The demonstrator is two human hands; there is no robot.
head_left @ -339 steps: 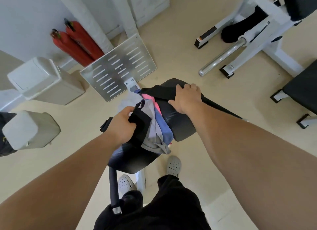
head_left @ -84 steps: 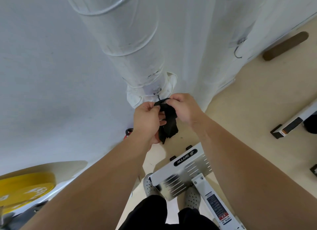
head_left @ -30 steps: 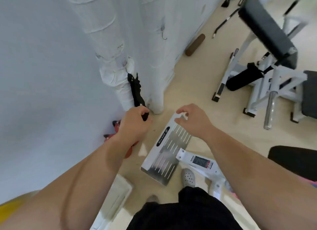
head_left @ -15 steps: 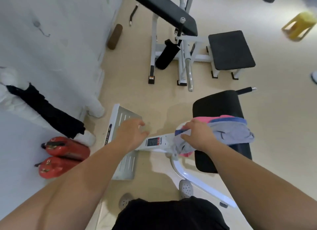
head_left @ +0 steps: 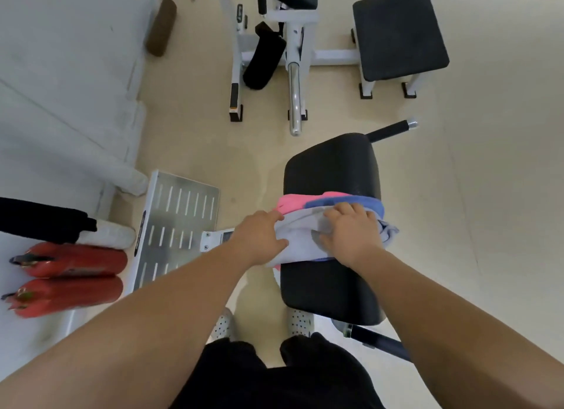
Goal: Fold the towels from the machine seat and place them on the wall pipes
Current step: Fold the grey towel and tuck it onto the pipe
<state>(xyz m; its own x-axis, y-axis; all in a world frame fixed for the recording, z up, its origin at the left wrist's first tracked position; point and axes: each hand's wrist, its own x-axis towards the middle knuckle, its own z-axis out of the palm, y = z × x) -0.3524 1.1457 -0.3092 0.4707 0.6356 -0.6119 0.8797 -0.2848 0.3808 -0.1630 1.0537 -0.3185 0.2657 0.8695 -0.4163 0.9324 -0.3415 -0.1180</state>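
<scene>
- Head view: the left hand [head_left: 259,237], over the footplate [head_left: 180,225] a moment ago, now pinches the edge of the grey towel [head_left: 300,237].
- The right hand [head_left: 351,231] still clutches that towel atop the pile on the machine seat [head_left: 332,289].

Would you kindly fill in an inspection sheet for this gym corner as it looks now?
Surface: black machine seat, with towels lying across its middle.
Job's things: grey towel on top, over pink towel and blue towel; black towel hangs on a wall pipe.
Clutter: two red fire extinguishers lying by the wall.
Grippers: left hand grips the grey towel's edge; right hand bunches it with curled fingers.
Cables: nothing seen.
Surroundings: metal footplate, white-framed bench, beige floor.
</scene>
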